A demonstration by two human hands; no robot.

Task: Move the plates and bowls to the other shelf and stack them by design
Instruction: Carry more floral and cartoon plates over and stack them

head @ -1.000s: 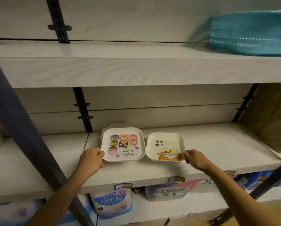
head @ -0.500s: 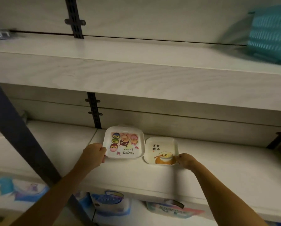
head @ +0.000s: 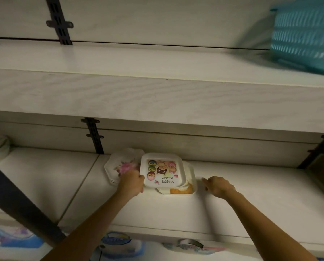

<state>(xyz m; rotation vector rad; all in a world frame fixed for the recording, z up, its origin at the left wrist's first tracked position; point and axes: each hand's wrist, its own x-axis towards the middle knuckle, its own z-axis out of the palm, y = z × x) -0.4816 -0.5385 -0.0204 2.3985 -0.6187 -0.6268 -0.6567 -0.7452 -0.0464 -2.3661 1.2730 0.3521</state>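
Left hand (head: 132, 183), centre of frame: your fingers are curled round the lower-left corner of the owl plate (head: 162, 169) and grip it by the rim. The plate is square and white, and sits just right of centre over the middle shelf (head: 251, 194). Its print shows three owls in a column plus pink and brown cartoon figures. The writing along the lower edge reads "Happy Easter", upside down from your view.

The owl plate overlaps the orange-print plate (head: 183, 190), which lies on the same shelf. Only that plate's lower-right rim and an orange patch show, and no writing on it is visible. You cannot tell whether the two plates touch.

The floral plate (head: 119, 166), with a scalloped edge and pink flowers, is just left of the owl plate and partly behind your left hand.

Right hand (head: 218, 185), right of centre: fingers loose, pointing toward the plates, holding nothing, and apart from the orange-print plate's rim.

Upper right: a teal basket (head: 304, 34) stands on the upper shelf (head: 119, 59).

Bottom edge: packages (head: 116, 242) are visible, their labels too blurred to read.
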